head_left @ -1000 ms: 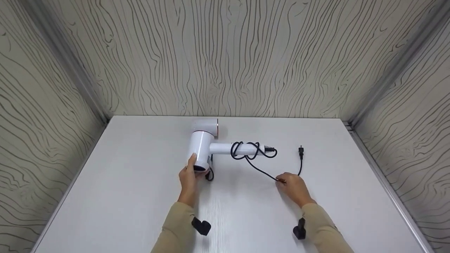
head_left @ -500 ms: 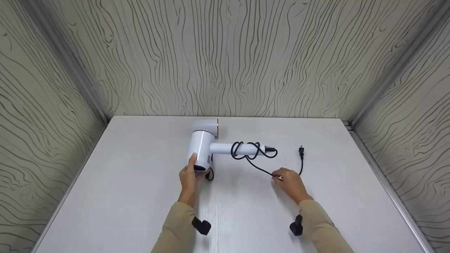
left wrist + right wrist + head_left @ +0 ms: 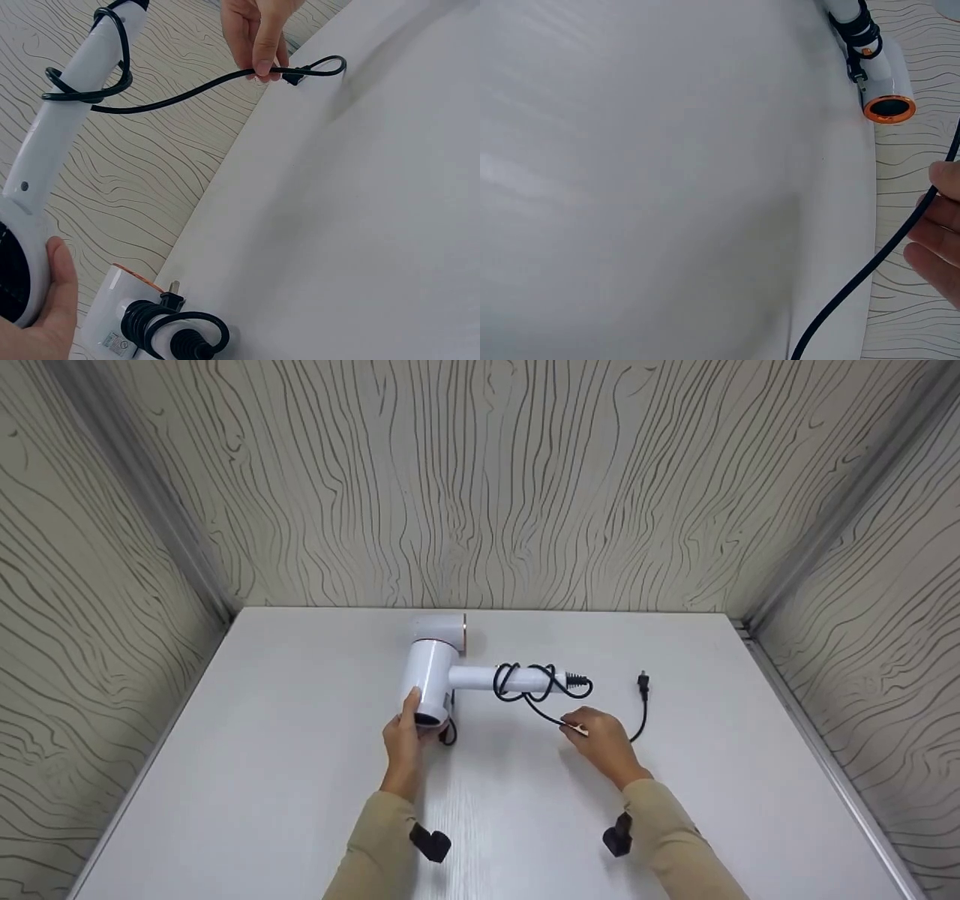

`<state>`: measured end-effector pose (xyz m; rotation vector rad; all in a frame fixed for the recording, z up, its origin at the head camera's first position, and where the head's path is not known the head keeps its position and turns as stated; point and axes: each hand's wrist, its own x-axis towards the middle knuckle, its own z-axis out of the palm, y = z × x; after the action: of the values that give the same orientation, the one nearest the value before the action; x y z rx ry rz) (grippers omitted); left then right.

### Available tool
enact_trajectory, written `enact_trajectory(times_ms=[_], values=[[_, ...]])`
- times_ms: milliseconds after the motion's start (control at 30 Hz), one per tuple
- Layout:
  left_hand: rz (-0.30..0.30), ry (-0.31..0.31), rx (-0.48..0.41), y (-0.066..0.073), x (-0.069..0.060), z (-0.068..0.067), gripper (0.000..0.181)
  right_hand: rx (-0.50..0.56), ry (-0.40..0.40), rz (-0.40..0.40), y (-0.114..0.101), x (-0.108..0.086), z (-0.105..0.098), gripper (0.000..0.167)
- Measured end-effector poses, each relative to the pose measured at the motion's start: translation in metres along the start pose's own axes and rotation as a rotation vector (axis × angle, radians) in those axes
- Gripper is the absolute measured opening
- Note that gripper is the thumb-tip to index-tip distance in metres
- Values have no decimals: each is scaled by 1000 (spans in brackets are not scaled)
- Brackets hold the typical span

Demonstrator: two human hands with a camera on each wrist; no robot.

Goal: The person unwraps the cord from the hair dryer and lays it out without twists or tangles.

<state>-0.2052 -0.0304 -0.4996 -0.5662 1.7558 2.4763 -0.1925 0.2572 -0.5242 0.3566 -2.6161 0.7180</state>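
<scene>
A white hair dryer [image 3: 471, 677] is held above the table, its handle pointing right. My left hand [image 3: 403, 741] grips its barrel near the dark round end. Loose loops of black power cord [image 3: 544, 714] wind round the handle. To the right of it, my right hand [image 3: 604, 742] pinches the free length of this cord between thumb and fingers. Beyond the hand the cord curves up to its plug [image 3: 643, 684]. In the left wrist view the right fingers [image 3: 265, 45] hold the cord near the plug end.
A second white hair dryer [image 3: 442, 627] lies behind the held one, partly hidden by it. Its black cord [image 3: 140, 322] is coiled tightly round its handle. The white table [image 3: 262, 750] has patterned panels [image 3: 480, 495] at the back and sides.
My right hand has moved left along the cord, toward the handle, and slightly farther from me. The left hand and the held hair dryer stay in place.
</scene>
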Motion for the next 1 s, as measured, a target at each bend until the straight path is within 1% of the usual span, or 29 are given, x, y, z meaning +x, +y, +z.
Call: enact_trajectory(times_ms=[167, 367, 600, 733, 833, 933, 1000], values=[[-9, 3, -14, 0, 0, 1, 73, 43, 28, -37, -10, 5, 3, 10], [-18, 11, -10, 0, -1, 1, 72, 64, 40, -52, -15, 7, 8, 9], [-18, -3, -41, 0, 1, -2, 72, 39, 26, -28, -17, 8, 8, 6], [-18, -28, -24, 0, 1, -4, 73, -7, 15, 4, -18, 9, 4, 6], [-20, -43, -5, -1, 1, -6, 73, 1, 18, 28, -17, 10, 1, 6], [-22, -50, 5, 0, 2, -7, 73, 24, 43, 39, -14, 11, -3, 6], [-23, -48, 26, 0, 3, -8, 72, 22, 69, 11, -10, 13, -6, 5]])
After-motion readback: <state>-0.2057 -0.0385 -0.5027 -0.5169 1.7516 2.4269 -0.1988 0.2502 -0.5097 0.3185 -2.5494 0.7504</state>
